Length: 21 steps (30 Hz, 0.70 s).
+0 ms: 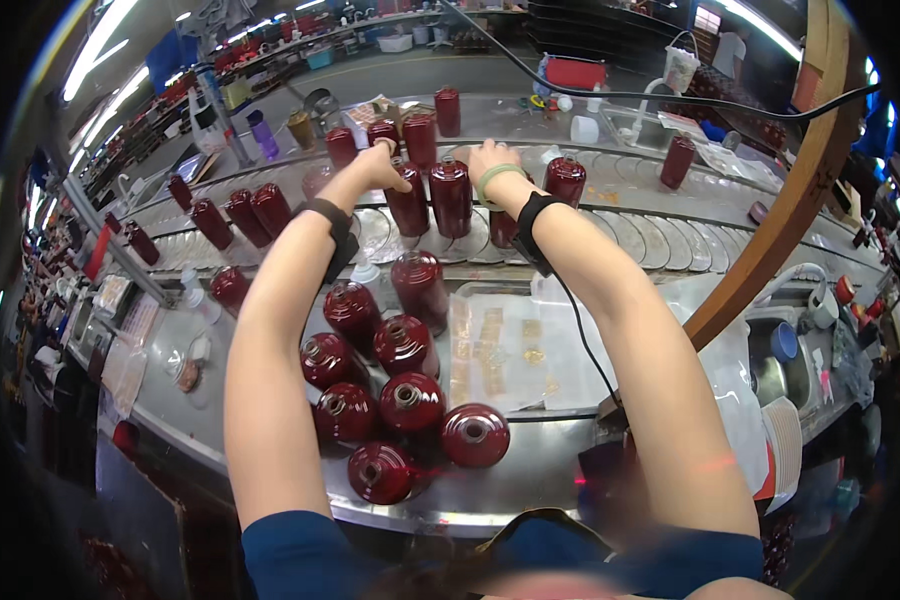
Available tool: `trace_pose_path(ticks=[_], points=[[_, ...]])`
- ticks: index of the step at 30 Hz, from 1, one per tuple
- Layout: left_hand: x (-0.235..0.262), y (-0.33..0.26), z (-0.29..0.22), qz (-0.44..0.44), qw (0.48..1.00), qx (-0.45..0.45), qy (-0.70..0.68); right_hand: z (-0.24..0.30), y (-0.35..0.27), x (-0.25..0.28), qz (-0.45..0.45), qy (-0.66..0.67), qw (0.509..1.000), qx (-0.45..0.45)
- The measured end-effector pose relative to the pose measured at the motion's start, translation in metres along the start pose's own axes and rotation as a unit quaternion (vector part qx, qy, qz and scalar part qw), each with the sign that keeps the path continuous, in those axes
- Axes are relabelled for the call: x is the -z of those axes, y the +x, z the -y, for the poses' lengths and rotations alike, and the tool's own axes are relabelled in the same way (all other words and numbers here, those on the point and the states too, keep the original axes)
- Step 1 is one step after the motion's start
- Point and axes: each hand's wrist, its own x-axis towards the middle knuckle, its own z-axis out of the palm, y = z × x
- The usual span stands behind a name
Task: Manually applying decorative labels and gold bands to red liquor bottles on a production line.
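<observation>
Left hand [375, 168] and right hand [494, 160] reach among red bottles [450, 200] over the conveyor [660, 240]; more bottles [404, 345] crowd its near side. Neither grip can be told.

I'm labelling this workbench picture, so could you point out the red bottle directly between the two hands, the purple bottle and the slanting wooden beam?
Red bottle [451, 203]: head view, middle of its body.
Purple bottle [264, 138]: head view, its side.
Wooden beam [785, 222]: head view, partway along its length.

Bottles [452, 205] are dark red, the tumbler [264, 137] seemingly purple.
</observation>
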Motion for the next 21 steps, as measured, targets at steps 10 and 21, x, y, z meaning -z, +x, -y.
trace_pose_path(ticks=[10, 21], points=[[-0.077, 0.052, -0.039, -0.051, 0.998, -0.039, -0.013, -0.058, 0.007, 0.011, 0.127, 0.166, 0.978, -0.021], [-0.058, 0.035, -0.083, -0.074, 0.991, -0.081, -0.083, -0.098, 0.015, -0.018, 0.073, 0.049, 0.996, 0.018]])
